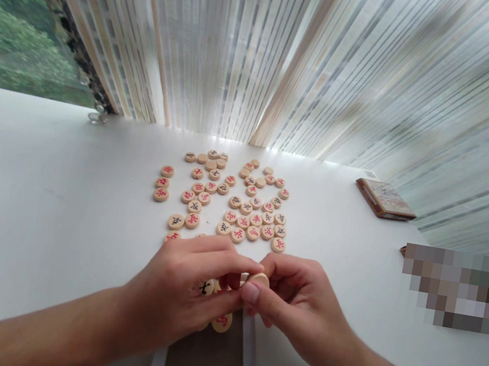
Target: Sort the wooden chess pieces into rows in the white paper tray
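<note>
My left hand (pixel 190 283) and my right hand (pixel 299 304) meet above an open box (pixel 250 359) with white walls and a brown bottom. Between their fingertips is a round wooden xiangqi piece (pixel 259 280), its plain side turned up. My right thumb presses on it, and my left index finger and thumb close in on it from the other side. Partly covered by my left hand, a piece with a red character (pixel 222 322) and one with a black character (pixel 206 287) show at the box's far end.
Beyond my hands, many xiangqi pieces (pixel 244 220) lie spread over the white table (pixel 59 196), some with blank faces up. A flat brown box (pixel 385 199) lies at the back right. Striped curtains (pixel 229 49) hang behind the table, with a window (pixel 24 40) at left.
</note>
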The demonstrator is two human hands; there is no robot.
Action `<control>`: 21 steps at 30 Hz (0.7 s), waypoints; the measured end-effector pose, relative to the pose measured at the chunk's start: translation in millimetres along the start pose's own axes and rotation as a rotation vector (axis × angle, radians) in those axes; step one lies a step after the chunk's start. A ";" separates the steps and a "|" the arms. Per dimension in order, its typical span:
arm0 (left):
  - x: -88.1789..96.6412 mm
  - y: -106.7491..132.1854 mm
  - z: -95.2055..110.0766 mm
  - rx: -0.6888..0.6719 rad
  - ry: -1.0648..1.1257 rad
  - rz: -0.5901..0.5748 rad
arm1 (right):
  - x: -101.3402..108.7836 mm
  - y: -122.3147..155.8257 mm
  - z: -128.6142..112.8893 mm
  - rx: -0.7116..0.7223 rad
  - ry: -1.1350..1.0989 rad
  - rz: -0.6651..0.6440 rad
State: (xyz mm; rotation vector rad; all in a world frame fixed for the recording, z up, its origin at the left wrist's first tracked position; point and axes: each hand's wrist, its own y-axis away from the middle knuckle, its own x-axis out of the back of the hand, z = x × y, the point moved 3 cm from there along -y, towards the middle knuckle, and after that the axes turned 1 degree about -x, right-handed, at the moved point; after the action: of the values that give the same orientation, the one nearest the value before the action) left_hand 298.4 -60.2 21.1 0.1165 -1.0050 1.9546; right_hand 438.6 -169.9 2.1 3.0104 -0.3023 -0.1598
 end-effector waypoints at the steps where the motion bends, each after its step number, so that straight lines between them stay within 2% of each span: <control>1: -0.2 -0.2 1.1 -0.002 -0.001 -0.005 | 0.0 -0.2 -0.3 0.002 0.009 -0.008; 9: 4.9 -2.8 0.0 0.045 0.036 0.010 | -0.9 -0.3 -6.0 0.047 0.013 -0.078; 21: 6.7 -2.4 -3.6 0.077 0.059 0.020 | 0.9 1.2 -4.1 0.050 -0.046 -0.113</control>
State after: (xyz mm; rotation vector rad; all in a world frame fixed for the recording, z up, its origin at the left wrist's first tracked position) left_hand 297.3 -52.5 23.1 0.0914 -0.8959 2.0040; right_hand 439.7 -170.9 6.2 3.0776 -0.1424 -0.2343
